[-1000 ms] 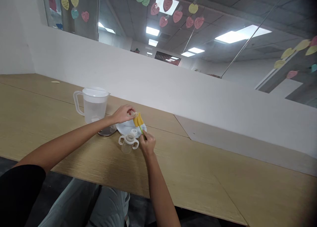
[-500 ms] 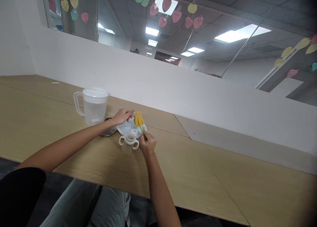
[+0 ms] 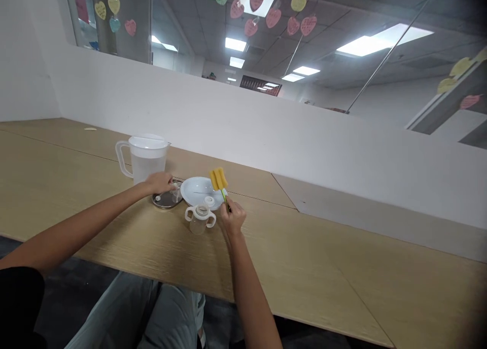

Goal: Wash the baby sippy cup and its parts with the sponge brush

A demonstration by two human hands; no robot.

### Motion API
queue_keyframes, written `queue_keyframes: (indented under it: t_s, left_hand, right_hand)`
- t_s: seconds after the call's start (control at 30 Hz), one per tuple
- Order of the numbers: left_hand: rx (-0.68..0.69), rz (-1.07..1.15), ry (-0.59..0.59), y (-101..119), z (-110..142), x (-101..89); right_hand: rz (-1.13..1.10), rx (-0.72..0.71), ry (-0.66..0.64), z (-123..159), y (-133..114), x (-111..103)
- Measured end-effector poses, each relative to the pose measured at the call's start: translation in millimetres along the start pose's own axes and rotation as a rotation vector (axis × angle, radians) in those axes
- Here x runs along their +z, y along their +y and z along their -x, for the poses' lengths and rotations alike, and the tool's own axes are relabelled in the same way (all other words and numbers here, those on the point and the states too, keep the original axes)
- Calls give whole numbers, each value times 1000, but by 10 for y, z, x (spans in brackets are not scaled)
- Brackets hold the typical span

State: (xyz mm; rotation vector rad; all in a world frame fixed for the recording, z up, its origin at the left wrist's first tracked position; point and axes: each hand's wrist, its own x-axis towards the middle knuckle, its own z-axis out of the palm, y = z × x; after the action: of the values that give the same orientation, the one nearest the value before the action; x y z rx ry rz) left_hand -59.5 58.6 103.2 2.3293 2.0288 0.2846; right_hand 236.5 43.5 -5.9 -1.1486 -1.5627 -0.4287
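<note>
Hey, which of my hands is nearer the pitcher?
Left. Your left hand is at the tray, just beside the pitcher; your right hand is farther right, past the plate, gripping the brush.

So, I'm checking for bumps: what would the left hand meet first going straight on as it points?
Probably the white plate beside the metal tray; the height of the left hand is unclear.
</note>
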Motion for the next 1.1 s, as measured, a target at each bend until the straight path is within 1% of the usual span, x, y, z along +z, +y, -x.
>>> queue_keyframes:
  t_s: [0.1, 0.2, 0.27, 0.37, 0.47, 0.53, 0.57, 0.63, 0.67, 0.73, 0.8, 0.87, 0.93, 1.0, 1.1]
  left_hand:
    - [30, -44, -112, -53, 46, 177]
    - [61, -92, -149, -29, 46, 318]
    - [82, -118, -150, 0, 27, 335]
    - [145, -158, -92, 88, -20, 230]
    - [223, -165, 48, 292, -96, 95]
    - [279, -103, 103, 490, -168, 80]
    - [322, -52, 81, 597, -209, 105]
    - [385, 66, -10, 803, -292, 208]
    - [391, 120, -64, 893, -332, 276]
    - [386, 149, -115, 1036, -396, 418]
    - [362, 168, -150, 1123, -435, 535]
    - [333, 192, -160, 1159, -450, 602]
    - [315, 225, -141, 1152, -456, 607]
    - [315, 270, -104, 1110, -469, 551]
    - [320, 342, -51, 1006, -509, 389]
  right_hand:
    - [19, 16, -7, 0, -4, 4]
    - [25, 16, -6, 1, -9, 1]
    - [29, 9, 4, 3, -13, -1]
    - [38, 12, 15, 4, -14, -2]
    - [39, 29, -7, 5, -6, -1]
    - [34, 37, -19, 8, 5, -1]
    - [30, 41, -23, 11, 12, -1]
    - [24, 51, -28, 18, 26, 0]
    - [25, 56, -26, 21, 34, 0]
    - [32, 60, -17, 26, 47, -2]
    - [36, 61, -10, 26, 55, -8]
    - [25, 66, -13, 22, 55, -16]
    - [7, 90, -23, 12, 48, -24]
    - [-15, 141, -37, -2, 35, -30]
    - [-41, 265, -47, -28, 3, -32]
